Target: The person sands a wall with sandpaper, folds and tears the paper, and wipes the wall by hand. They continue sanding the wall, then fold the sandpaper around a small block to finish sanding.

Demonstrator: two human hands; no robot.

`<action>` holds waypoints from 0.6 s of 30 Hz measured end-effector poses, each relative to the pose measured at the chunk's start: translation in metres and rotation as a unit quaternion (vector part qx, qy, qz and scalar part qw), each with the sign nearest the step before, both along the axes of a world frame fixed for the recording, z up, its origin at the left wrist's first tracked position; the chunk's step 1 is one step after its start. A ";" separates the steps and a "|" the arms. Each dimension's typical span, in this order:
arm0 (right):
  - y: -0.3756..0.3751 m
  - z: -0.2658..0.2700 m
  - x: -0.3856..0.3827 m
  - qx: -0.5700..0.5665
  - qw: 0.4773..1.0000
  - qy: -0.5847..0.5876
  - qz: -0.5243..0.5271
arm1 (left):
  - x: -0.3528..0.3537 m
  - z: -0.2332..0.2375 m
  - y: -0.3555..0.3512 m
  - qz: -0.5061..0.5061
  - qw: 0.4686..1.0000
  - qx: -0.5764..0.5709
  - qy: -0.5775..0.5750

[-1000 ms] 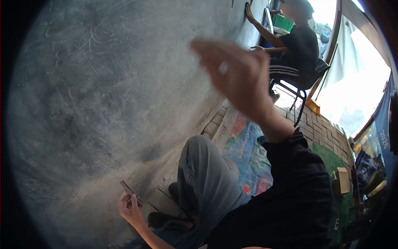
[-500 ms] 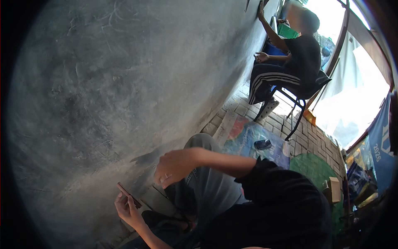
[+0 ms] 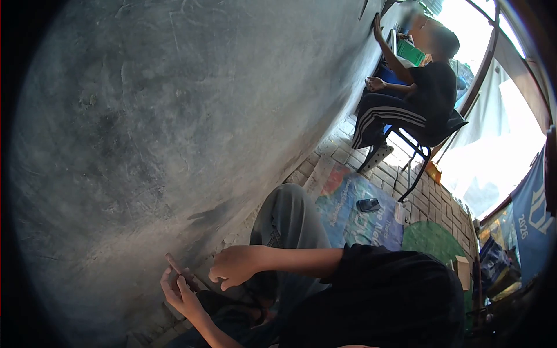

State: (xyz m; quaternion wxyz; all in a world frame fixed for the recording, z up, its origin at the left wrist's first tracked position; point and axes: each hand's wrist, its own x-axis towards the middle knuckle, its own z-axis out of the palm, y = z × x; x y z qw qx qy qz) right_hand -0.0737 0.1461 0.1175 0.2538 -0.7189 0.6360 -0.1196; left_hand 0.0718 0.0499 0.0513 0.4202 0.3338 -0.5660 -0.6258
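Observation:
My left hand [image 3: 183,294] is closed round a slim, flat reddish-brown piece [image 3: 173,263], which sticks up past the fingertips near the grey wall [image 3: 145,145]. Its exact kind does not show. Just to the right, my right hand [image 3: 239,267] hangs in front of my bent knee, back of the hand toward me. The fingers of that hand curl downward, and whatever may be in them is hidden. The two hands are apart.
A co-worker [image 3: 432,87] sits on a black chair [image 3: 449,124], one palm raised against the wall. A printed banner [image 3: 348,211] covers part of the brick paving, with a small dark object [image 3: 368,205] on it. A cardboard box [image 3: 462,272] stands at right.
My right hand has moved down, closer to the left hand. My left hand keeps hold of the reddish-brown piece and has barely moved. The view has shifted slightly.

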 end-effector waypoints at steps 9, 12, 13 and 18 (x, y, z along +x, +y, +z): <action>-0.015 0.002 0.021 -0.157 0.977 -0.040 -0.139 | 0.001 0.001 0.001 0.007 0.999 0.022 0.040; -0.024 -0.005 0.023 -0.161 0.970 -0.052 -0.174 | 0.001 0.012 0.004 0.001 0.995 0.092 0.046; -0.027 -0.010 0.023 -0.160 0.970 -0.053 -0.175 | 0.002 0.012 0.004 0.001 0.995 0.093 0.044; -0.033 -0.013 0.020 -0.171 0.946 -0.171 -0.215 | 0.004 0.008 0.001 0.005 0.998 0.059 0.027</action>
